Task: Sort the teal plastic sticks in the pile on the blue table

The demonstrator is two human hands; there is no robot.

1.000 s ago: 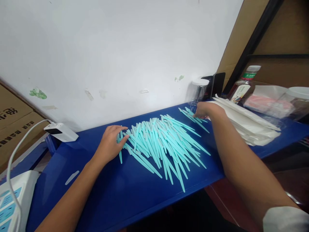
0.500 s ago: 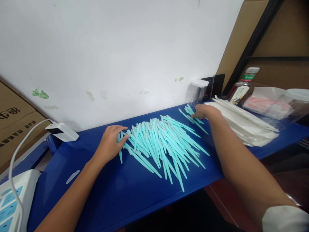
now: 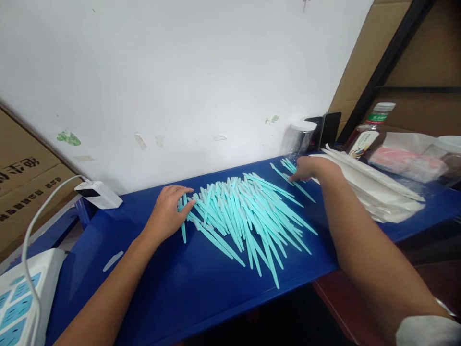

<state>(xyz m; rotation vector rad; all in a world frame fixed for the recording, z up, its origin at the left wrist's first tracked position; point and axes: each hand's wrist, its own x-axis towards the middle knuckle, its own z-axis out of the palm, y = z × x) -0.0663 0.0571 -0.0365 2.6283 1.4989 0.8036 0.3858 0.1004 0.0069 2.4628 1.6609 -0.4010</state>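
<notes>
A wide pile of teal eyebrow razors (image 3: 248, 211) with greyish caps lies fanned out on the blue tabletop (image 3: 201, 298). My left hand (image 3: 171, 211) rests at the pile's left end, thumb and fingers apart in a curve around a few razors there. At the far right, my right hand (image 3: 309, 169) reaches down over a small separate group of razors (image 3: 288, 166). Its thumb points down onto them, apart from the fingers, whose tips are mostly hidden. No razor is lifted by either hand.
White plastic bags (image 3: 374, 187) lie right of my right hand. Behind stand a clear jar (image 3: 302, 139) with a white lid and a dark bottle (image 3: 365, 137). On the left are a white charger (image 3: 99, 194), a power strip (image 3: 29, 298) and a cardboard box (image 3: 29, 178).
The whole view has shifted slightly. My right thumb has moved a little down and away from its fingers over the small group; my left hand stays at the pile's left end.
</notes>
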